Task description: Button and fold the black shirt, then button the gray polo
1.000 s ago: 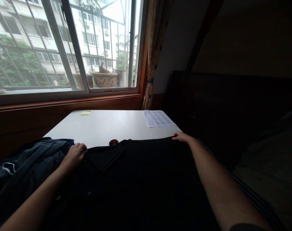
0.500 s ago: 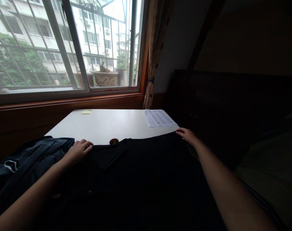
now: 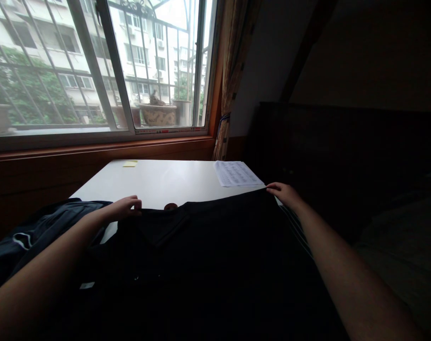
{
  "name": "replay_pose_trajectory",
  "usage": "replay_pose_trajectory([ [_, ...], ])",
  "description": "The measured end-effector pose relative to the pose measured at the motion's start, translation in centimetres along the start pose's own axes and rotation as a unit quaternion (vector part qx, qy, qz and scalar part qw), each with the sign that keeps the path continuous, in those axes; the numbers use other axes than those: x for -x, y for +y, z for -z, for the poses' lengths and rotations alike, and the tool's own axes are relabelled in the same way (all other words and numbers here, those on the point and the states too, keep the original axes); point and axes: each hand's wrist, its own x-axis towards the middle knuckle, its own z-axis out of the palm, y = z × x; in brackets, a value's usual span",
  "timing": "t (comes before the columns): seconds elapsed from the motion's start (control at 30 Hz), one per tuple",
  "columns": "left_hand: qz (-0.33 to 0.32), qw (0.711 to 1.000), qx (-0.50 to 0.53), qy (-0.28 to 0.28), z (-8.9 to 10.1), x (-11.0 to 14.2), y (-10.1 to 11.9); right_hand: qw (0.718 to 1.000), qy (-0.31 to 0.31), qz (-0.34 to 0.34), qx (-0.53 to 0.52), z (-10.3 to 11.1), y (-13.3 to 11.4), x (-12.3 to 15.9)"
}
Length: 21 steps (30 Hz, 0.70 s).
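A black garment with a folded flap like a collar spreads across the near part of the view. Pale stripes run down its right side, and a small white label shows at its lower left. My left hand pinches the garment's far edge on the left, fingers curled. At the far right corner, my right hand grips the cloth between thumb and fingers. The edge between both hands is drawn fairly straight. Most folds in the black cloth are too dark to make out.
Beneath is a white table. It bears printed sheets, a yellow sticky note and a round brown object, partly hidden. Dark blue clothing with a white trim is heaped at left. A window and curtain stand behind.
My left hand has gone from lying over the cloth to pinching its edge, which has lifted a little on that side. My right hand has moved slightly up and right with its corner.
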Motion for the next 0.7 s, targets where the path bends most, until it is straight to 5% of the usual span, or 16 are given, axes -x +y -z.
replay_pose_trajectory([
  [0.3, 0.0, 0.998, -0.007, 0.066, 0.8, -0.1, 0.2, 0.999, 0.033, -0.026, 0.003, 1.5, -1.6, 0.2],
  [0.7, -0.061, 0.994, 0.001, 0.092, 2.5, 1.8, 1.7, 0.991, -0.018, -0.081, -0.1, 6.0, -4.9, 4.5],
])
